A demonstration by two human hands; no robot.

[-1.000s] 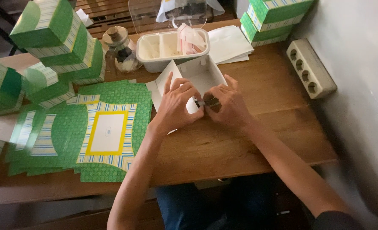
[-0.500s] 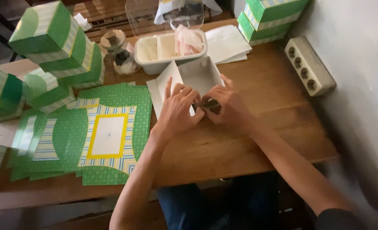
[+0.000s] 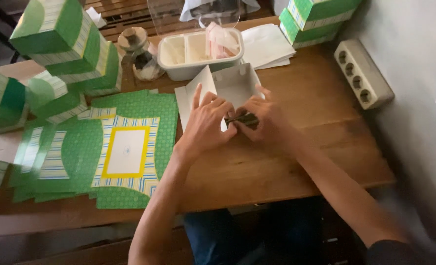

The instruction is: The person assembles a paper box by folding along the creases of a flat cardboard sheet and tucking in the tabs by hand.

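My left hand (image 3: pixel 207 123) and my right hand (image 3: pixel 266 120) meet over a half-folded cardboard box (image 3: pixel 230 87), white inside with green outside. Both hands pinch its near flap, whose green edge (image 3: pixel 244 119) shows between my fingers. The box rests on a wooden table (image 3: pixel 296 157) in front of me, its far walls standing up. To its left lies a stack of flat green box blanks (image 3: pixel 124 147) with a yellow-framed white panel.
Folded green boxes (image 3: pixel 61 44) are piled at the left, and more (image 3: pixel 321 17) at the back right. A white divided tray (image 3: pixel 198 51), a small jar (image 3: pixel 139 59), white paper sheets (image 3: pixel 267 44) and a power strip (image 3: pixel 362 73) sit along the back and right.
Both hands shifted slightly toward me along the box flap, folding it; the white inner tab seen earlier between my fingers is now covered.
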